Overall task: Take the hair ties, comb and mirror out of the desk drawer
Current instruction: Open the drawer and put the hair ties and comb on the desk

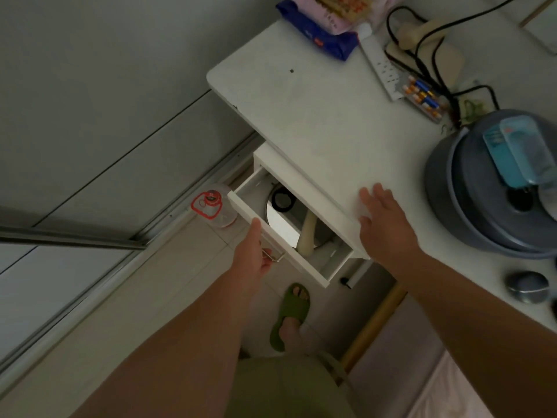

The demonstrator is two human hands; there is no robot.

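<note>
The white desk drawer (256, 220) is pulled partly out from under the desktop. Inside lie a round mirror (278, 221), black hair ties (282, 200) resting on its far side, and a cream comb handle (306, 236) lying across it. The far part of the drawer is hidden under the desktop. My left hand (254, 254) grips the metal drawer handle (272, 256) on the drawer front. My right hand (384, 218) rests flat, fingers apart, on the front edge of the white desk (301, 122), holding nothing.
On the desk stand a grey-blue basin (470, 206) with a clear box, a power strip (381, 64) with black cables, a pack of batteries (423, 96), blue and pink packets (319, 28), and a small round grey object (527, 286). A plastic jar with red marking (212, 206) sits on the floor left of the drawer.
</note>
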